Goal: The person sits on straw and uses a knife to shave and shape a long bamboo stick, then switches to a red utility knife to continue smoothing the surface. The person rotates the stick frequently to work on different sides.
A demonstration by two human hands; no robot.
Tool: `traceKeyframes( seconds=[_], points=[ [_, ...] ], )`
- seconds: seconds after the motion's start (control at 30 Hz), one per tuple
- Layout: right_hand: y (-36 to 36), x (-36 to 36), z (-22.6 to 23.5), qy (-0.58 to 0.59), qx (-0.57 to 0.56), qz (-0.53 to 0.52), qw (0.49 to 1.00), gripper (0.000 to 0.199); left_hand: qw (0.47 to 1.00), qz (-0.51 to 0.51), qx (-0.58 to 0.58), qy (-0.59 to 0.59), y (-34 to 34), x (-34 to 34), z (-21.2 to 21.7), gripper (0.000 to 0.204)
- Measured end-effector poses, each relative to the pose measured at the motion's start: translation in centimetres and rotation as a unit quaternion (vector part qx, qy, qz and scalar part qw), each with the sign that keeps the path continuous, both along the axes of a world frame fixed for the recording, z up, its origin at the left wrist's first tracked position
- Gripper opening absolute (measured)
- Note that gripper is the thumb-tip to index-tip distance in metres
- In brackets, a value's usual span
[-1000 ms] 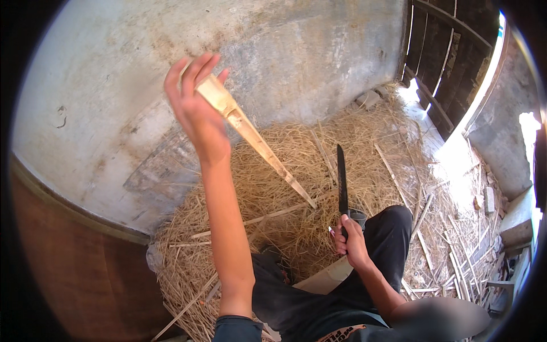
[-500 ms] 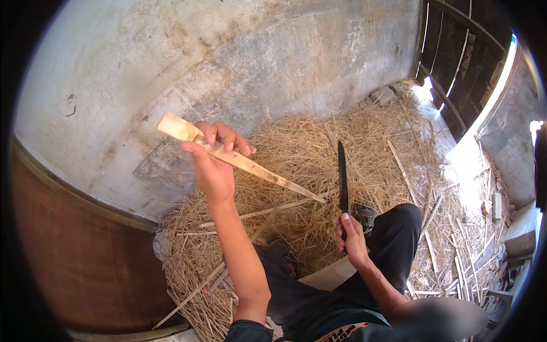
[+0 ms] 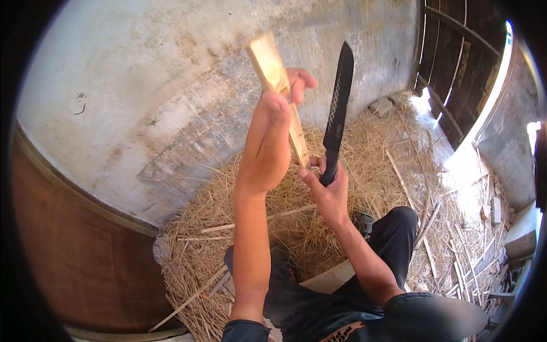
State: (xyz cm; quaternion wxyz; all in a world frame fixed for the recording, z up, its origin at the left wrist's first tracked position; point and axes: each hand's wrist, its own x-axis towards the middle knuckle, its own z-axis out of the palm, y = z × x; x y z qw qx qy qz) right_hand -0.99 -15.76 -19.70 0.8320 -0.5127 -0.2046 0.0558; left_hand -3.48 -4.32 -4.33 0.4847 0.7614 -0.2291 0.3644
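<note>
A long pale wooden strip (image 3: 266, 64), wide and thick at its top end and narrowing downward, stands tilted in front of me. My left hand (image 3: 268, 139) is closed around it just below the thick end, thumb on the near side. The black knife (image 3: 339, 105) is upright in my right hand (image 3: 331, 192), which grips its dark handle with the blade pointing up. At the strip's thin lower end, the thumb and fingertips of that same hand meet it or lie very close. The blade stands to the right of the wood, apart from it.
Dry straw and thin shavings (image 3: 364, 165) cover the floor around my legs. A stained pale wall (image 3: 171, 68) rises ahead; a brown panel (image 3: 80, 245) is at left. Dark wooden slats (image 3: 456, 57) stand at far right. Loose strips (image 3: 464, 273) and small blocks (image 3: 496, 210) lie right.
Both hands have risen. The wooden strip has moved right and swung toward vertical. The knife has come up from beside my knee, and my right fingers have reached the strip's lower end.
</note>
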Motion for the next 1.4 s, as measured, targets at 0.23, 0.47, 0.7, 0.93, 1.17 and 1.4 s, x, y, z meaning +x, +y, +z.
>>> traceKeyframes(
  seconds=[0.23, 0.47, 0.7, 0.93, 1.17, 1.4],
  points=[
    [-0.9, 4.2, 3.5, 0.0, 0.125, -0.023, 0.992, 0.037, 0.985, 0.15, -0.08, 0.012, 0.3, -4.1, -3.8, 0.06],
    [-3.6, 8.2, 7.9, 0.024, 0.296, -0.035, 0.954, 0.034, 0.838, -0.156, 0.086, 0.516, -1.3, -10.4, -14.4, 0.036],
    [-7.0, 8.8, 11.3, 0.006, 0.406, -0.015, 0.914, 0.023, 0.803, -0.196, -0.15, 0.542, -0.3, -6.3, -25.9, 0.08],
    [-10.1, 6.7, 14.4, 0.037, 0.517, 0.119, 0.847, 0.016, 0.889, -0.117, -0.387, 0.217, -0.9, -1.4, -24.3, 0.111],
    [-10.0, 8.4, 10.5, 0.152, 0.474, 0.082, 0.863, 0.024, 0.899, -0.005, -0.432, -0.071, 3.2, -3.8, -18.4, 0.059],
    [-7.3, 2.4, -7.6, 0.362, 0.231, 0.046, 0.902, 0.009, 0.881, 0.044, -0.392, -0.262, 6.7, -11.3, -5.4, 0.029]
  ],
)
